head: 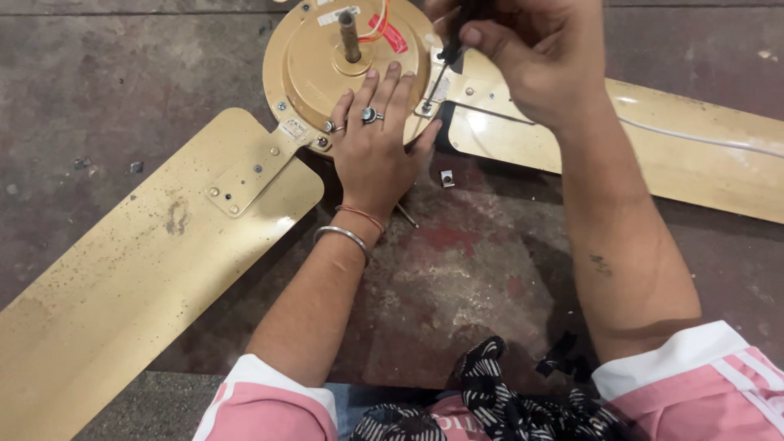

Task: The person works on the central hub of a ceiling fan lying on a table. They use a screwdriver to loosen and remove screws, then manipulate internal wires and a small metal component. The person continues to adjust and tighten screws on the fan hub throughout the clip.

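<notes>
**Ceiling fan, handling notes**

Ceiling fan motor housing (347, 69) lies at 12 o'clock on the stained concrete floor (482, 269). Gold painted metal disc, smooth; probably heavy and rigid. Left hand (374, 151) pressed flat on it, grasping nothing. Right hand (523, 49) clenched on a screwdriver (445, 61), tip at the blade bracket (431, 100). Blades (139, 269) thin, likely flexible: best lifted by the housing rim.
</notes>
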